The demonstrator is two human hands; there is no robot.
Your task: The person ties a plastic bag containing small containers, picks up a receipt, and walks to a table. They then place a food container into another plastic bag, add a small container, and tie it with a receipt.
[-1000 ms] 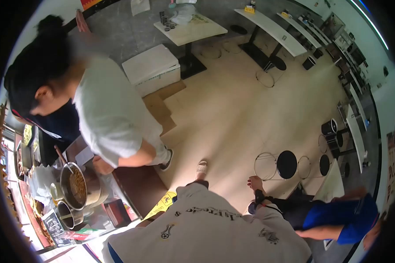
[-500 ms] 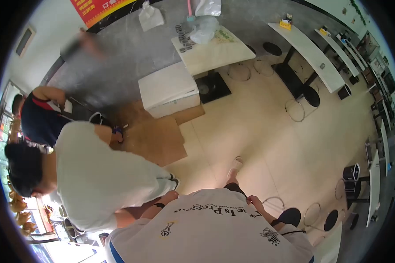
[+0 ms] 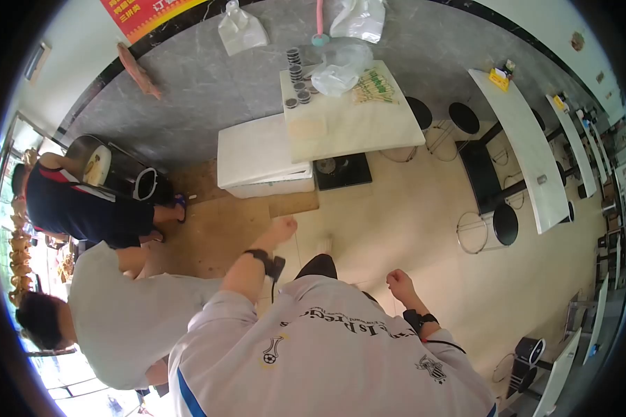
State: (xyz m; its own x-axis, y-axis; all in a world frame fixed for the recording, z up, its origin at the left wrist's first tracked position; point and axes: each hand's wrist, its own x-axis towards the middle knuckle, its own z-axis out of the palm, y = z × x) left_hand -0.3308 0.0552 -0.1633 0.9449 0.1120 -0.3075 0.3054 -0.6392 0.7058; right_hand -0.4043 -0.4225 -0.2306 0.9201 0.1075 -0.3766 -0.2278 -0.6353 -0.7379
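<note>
My left hand point(image 3: 284, 229) is out in front of me above the tiled floor, its fingers curled in and nothing visible in them. A dark band with a small box and a cord is on that wrist. My right hand point(image 3: 400, 285) hangs bent at my right side, fingers closed, also with nothing showing in it. A dark band point(image 3: 421, 320) circles the right wrist. Neither hand touches anything. The nearest object ahead of my left hand is a white foam box point(image 3: 257, 154) beside a white table point(image 3: 358, 128).
Two people stand to my left, one in a white shirt point(image 3: 146, 313), one in dark clothes point(image 3: 69, 198) by a large pot point(image 3: 94, 163). On the table lie stacked dark-rimmed cups point(image 3: 295, 73), a plastic bag point(image 3: 341, 69) and skewers point(image 3: 374, 87). Stools point(image 3: 506, 224) and long tables point(image 3: 522, 146) stand right.
My left hand has risen forward from my waist, and my right hand has moved forward and away from my shirt. The view has shifted, bringing the table and pot more fully into sight.
</note>
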